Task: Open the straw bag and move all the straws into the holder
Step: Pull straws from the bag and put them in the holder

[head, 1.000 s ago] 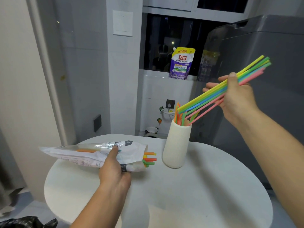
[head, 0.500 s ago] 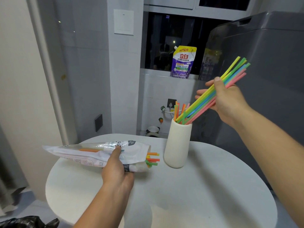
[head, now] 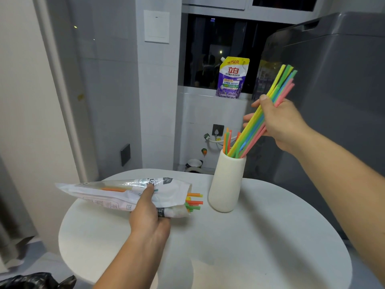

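Gripping a bundle of straws [head: 268, 113], its lower ends inside the white holder [head: 227, 184], the right hand [head: 285, 126] hangs over the round table [head: 260, 247]. The left hand [head: 150, 217] clasps the straw bag [head: 112, 195], held level near the holder (straw ends poke from its mouth). A grey appliance [head: 337, 97] stands close behind; a detergent pouch [head: 232, 78] sits on the sill [head: 198, 93]. The bag's print hides how many straws it holds.
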`<state>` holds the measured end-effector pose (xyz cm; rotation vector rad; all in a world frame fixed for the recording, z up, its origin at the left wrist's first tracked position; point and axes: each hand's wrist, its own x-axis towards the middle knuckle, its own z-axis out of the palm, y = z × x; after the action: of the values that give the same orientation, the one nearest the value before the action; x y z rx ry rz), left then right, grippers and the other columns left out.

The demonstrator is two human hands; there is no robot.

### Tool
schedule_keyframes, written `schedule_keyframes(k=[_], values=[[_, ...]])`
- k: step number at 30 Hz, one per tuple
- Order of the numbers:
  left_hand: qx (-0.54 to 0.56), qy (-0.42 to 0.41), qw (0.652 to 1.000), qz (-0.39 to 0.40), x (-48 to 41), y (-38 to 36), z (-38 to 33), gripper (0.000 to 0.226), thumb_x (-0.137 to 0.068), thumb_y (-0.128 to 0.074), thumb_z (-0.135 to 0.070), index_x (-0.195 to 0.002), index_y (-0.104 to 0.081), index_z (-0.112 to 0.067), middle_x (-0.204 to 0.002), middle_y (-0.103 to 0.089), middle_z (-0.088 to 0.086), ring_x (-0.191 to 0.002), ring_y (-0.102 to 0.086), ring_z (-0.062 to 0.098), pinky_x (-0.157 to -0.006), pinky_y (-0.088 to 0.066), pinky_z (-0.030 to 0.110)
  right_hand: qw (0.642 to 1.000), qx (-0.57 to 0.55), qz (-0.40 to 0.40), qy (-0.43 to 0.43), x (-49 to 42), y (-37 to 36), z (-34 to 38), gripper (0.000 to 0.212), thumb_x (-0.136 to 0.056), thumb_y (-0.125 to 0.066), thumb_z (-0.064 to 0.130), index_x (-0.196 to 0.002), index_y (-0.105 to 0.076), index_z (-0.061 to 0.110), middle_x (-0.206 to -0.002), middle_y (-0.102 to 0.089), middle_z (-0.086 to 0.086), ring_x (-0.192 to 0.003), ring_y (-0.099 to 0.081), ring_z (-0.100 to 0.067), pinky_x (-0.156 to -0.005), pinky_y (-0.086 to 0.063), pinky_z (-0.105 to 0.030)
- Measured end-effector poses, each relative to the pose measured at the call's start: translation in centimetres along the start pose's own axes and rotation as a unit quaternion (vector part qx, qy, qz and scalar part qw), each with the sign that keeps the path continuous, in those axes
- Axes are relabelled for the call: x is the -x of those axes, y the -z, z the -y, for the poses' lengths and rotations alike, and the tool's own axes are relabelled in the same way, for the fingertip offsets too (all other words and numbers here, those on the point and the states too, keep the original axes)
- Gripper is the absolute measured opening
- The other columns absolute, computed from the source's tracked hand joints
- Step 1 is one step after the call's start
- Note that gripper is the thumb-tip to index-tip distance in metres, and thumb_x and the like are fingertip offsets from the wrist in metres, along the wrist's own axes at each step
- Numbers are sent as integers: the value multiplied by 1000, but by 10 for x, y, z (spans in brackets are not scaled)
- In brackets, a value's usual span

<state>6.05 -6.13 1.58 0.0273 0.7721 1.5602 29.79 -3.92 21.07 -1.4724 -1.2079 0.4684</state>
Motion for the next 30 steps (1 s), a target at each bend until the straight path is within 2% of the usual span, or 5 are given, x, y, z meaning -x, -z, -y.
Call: schedule_keyframes(k=[6, 12, 17, 24, 30], values=[[-5, 1, 1000, 5, 0, 2, -1, 40, -101, -69, -20, -140, -63, -15, -129, -76, 7, -105, -76, 22, -71, -66, 36, 997, 51, 48, -14, -2, -13, -10, 30, -105, -41, 40, -110, -61, 18, -99, -73, -4, -93, -72, -22, -88, -58, -43], [-6, -3, 1000, 17, 1, 1, -1, 41, -101, -69, -19, -141, -62, -14, -129, -75, 9, -109, -75, 25, -86, -62, 43, 987, 142, 73, -8, -3, -23, -27, 31, -103, -46, 41, -102, -68, 19, -107, -67, -3, -93, -62, -17, -77, -49, -31], [-2, -3, 1000, 23, 3, -2, -1, 40, -101, -68, -19, -140, -63, -12, -129, -75, 10, -110, -75, 26, -89, -60, 43, 980, 193, 43, -25, -2, -29, -42, 59, -66, -55, 80, -95, -66, 29, -111, -66, -6, -107, -63, -28, -93, -55, -50], [5, -9, 1000, 27, 4, -3, -2, 40, -101, -68, -17, -140, -63, -15, -129, -75, 10, -113, -74, 28, -95, -60, 47, 990, 129, -17, 58, 3, -31, -51, 64, -82, -75, 48, -137, -48, 28, -136, -52, -1, -126, -48, -23, -100, -51, -46], [9, -1, 999, 35, 10, -7, -2, 39, -101, -68, -17, -139, -63, -15, -126, -76, 10, -110, -75, 28, -91, -60, 46, 968, 142, -127, 161, 29, -28, -42, 43, -93, -56, 47, -128, -54, 21, -130, -54, -2, -125, -44, -20, -104, -41, -44]])
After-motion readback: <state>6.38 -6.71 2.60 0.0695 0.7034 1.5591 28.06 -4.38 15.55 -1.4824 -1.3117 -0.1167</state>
